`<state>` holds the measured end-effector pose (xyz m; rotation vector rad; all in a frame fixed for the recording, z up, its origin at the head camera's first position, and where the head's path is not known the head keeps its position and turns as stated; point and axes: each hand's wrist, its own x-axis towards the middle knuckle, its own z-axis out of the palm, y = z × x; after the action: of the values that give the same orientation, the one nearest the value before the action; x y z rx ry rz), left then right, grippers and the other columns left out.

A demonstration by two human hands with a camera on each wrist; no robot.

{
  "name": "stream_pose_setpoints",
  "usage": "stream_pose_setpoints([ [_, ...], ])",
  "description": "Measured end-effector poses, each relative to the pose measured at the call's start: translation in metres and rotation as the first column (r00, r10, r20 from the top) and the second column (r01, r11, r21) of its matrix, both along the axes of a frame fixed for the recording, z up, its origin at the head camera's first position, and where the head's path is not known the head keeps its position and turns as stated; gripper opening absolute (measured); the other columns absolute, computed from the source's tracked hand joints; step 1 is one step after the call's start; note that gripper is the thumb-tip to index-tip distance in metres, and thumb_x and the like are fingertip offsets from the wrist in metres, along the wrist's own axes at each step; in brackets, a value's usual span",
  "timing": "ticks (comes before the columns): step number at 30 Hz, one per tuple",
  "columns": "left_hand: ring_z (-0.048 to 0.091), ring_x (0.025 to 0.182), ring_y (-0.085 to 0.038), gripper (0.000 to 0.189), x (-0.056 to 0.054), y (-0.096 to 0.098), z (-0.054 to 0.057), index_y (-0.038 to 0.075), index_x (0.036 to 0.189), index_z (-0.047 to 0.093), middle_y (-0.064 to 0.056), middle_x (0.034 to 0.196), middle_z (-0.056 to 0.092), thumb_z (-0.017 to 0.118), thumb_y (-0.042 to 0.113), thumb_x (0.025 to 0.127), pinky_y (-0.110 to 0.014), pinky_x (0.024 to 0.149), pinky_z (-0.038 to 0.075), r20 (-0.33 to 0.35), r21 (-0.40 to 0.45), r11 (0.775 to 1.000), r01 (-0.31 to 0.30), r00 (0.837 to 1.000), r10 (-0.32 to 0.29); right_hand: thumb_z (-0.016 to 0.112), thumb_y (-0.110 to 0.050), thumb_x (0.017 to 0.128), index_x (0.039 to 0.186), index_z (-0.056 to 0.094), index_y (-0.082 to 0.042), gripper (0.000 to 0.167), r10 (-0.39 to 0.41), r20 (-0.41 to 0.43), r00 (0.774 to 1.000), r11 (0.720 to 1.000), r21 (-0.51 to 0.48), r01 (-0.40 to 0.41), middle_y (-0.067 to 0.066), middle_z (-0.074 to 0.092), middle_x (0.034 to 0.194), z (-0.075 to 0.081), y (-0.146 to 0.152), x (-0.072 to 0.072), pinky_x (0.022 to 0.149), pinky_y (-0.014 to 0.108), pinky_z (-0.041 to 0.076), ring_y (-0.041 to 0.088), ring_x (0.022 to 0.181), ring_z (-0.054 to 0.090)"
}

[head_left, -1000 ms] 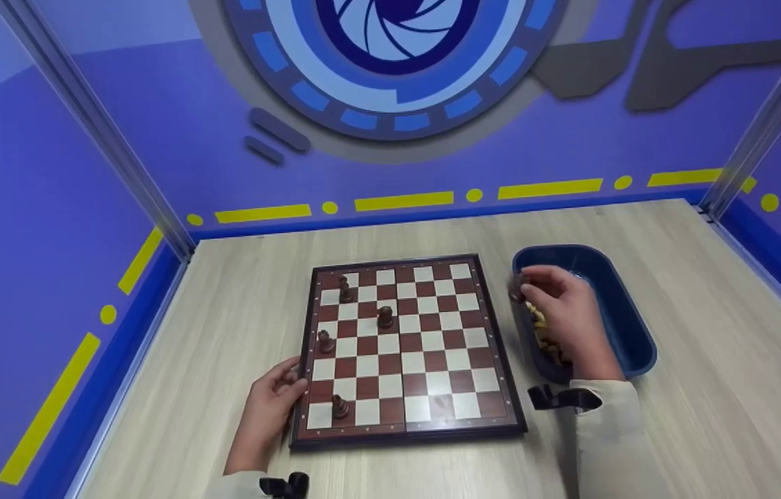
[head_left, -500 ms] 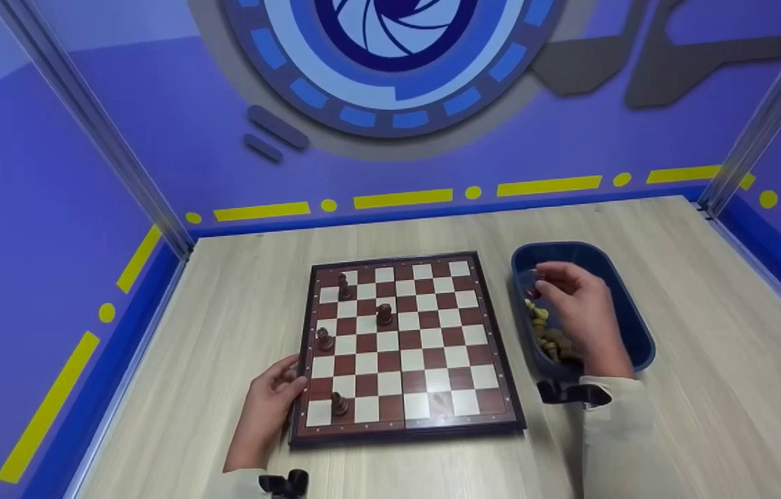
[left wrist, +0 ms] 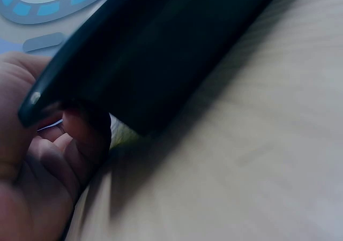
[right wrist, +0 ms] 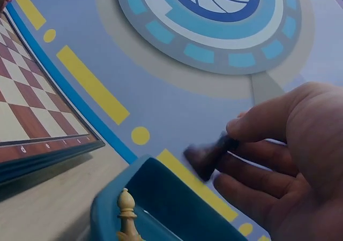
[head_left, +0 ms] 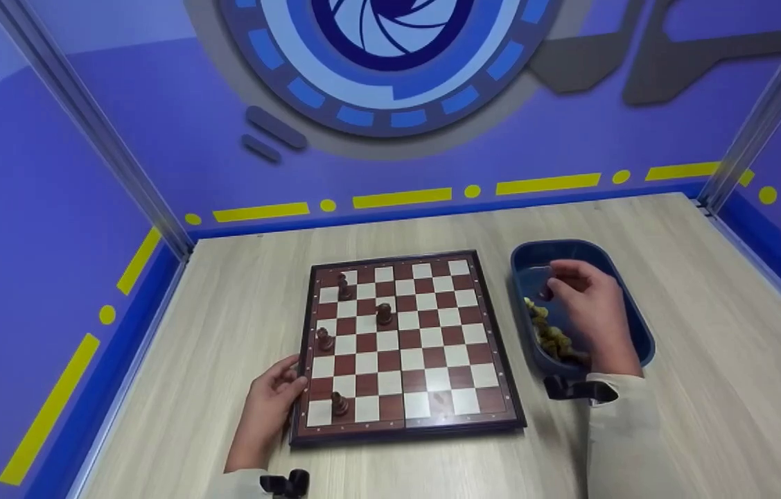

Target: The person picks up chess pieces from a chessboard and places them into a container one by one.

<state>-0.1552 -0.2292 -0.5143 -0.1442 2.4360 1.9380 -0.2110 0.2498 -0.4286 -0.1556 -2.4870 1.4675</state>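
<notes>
A brown-and-white chessboard (head_left: 435, 357) lies on the table with several dark chess pieces (head_left: 384, 314) standing on its left half. My left hand (head_left: 267, 409) grips the board's left edge, thumb at the top rim and fingers curled beneath, as the left wrist view shows. Over the blue bin (head_left: 563, 249), to the right of the board, my right hand (head_left: 597, 315) pinches a dark chess piece (right wrist: 206, 159) between thumb and fingers. That piece is tilted and blurred in the right wrist view, its base pointing down and left.
Inside the bin, light chess pieces (head_left: 551, 339) lie heaped along the near left side. One pale bishop (right wrist: 127, 209) stands up near the bin's wall in the right wrist view. Blue-purple panels (head_left: 390, 180) enclose the table at the back and sides.
With the dark piece held, my right hand has moved rightward from the bin's left rim to over its middle, uncovering more light pieces. My left hand stays at the board's edge.
</notes>
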Motion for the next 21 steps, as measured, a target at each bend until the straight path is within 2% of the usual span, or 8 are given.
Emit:
stream_pose_setpoints([
  [4,0.062,0.082,-0.006,0.048,0.0002,0.0002,-0.0003,-0.004,0.138,0.048,-0.012,0.102,0.058,0.061,0.003,0.093,-0.022,0.072,0.054,0.003,0.009,1.000,-0.002,1.000,0.002,0.058,-0.027,0.097,0.128,0.060,-0.011,0.035,-0.050,0.020,0.999,0.999,0.006,0.050,0.011,0.062,0.127,0.0023,0.0039,0.0017,0.098,0.041,0.047,0.022,0.116,0.058],
  [6,0.062,0.082,-0.005,0.048,0.0004,0.0002,-0.0005,-0.004,0.138,0.048,-0.012,0.102,0.059,0.061,0.003,0.093,-0.022,0.073,0.054,-0.002,0.005,1.000,-0.002,1.000,0.002,0.057,-0.029,0.097,0.128,0.060,-0.011,0.036,-0.060,0.022,0.998,0.998,0.006,0.060,0.011,0.061,0.128,0.0032,0.0051,0.0024,0.099,0.043,0.046,0.023,0.118,0.057],
  [9,0.062,0.083,-0.004,0.048,0.0004,-0.0003,-0.0011,-0.005,0.138,0.047,-0.012,0.102,0.058,0.061,0.003,0.093,-0.021,0.073,0.054,-0.016,-0.012,1.000,0.005,1.000,-0.005,0.057,-0.031,0.098,0.128,0.060,-0.012,0.036,-0.068,0.025,0.997,0.998,0.009,0.067,0.011,0.061,0.127,0.0031,0.0057,0.0030,0.095,0.038,0.049,0.022,0.116,0.057],
  [15,0.060,0.082,-0.003,0.050,0.0016,-0.0001,-0.0006,-0.008,0.138,0.045,-0.011,0.101,0.056,0.061,0.004,0.093,-0.020,0.073,0.053,-0.023,-0.006,1.000,0.019,1.000,-0.019,0.056,-0.035,0.098,0.128,0.061,-0.014,0.037,-0.070,0.040,0.997,0.998,0.008,0.069,0.008,0.062,0.126,0.0026,0.0060,0.0037,0.081,0.017,0.048,0.018,0.112,0.057],
  [18,0.059,0.082,-0.003,0.050,0.0016,0.0005,0.0001,-0.008,0.139,0.044,-0.011,0.101,0.056,0.061,0.004,0.093,-0.020,0.073,0.053,-0.015,0.010,1.000,0.021,1.000,-0.020,0.055,-0.036,0.098,0.128,0.061,-0.014,0.038,-0.067,0.045,0.997,0.998,0.004,0.067,0.008,0.061,0.126,0.0030,0.0060,0.0036,0.082,0.017,0.047,0.018,0.112,0.056],
  [21,0.059,0.082,-0.003,0.050,0.0011,0.0006,0.0008,-0.008,0.139,0.044,-0.011,0.102,0.055,0.061,0.003,0.093,-0.020,0.073,0.053,-0.012,0.011,1.000,0.021,1.000,-0.021,0.055,-0.035,0.098,0.127,0.062,-0.013,0.037,-0.061,0.039,0.997,0.998,0.005,0.061,0.008,0.062,0.126,0.0027,0.0051,0.0032,0.088,0.023,0.047,0.018,0.113,0.056],
])
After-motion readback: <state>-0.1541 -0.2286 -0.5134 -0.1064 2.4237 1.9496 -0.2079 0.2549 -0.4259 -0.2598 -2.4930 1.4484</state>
